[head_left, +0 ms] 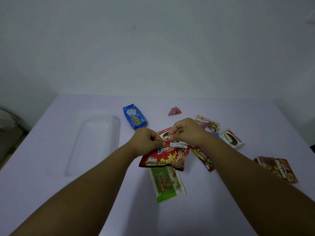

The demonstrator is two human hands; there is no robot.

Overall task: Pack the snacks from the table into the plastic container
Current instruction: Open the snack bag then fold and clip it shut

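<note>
Both hands (167,137) pinch red chip bag (165,158); container (95,140) left, apart.

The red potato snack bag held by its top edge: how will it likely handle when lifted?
Probably floppy: the red potato snack bag hangs from both hands' pinch, left hand and right hand. Looks puffed, so likely light. Glossy film may be slippery.

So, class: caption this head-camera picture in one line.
Both hands pinch a red potato-snack bag beside the empty clear container.
</note>
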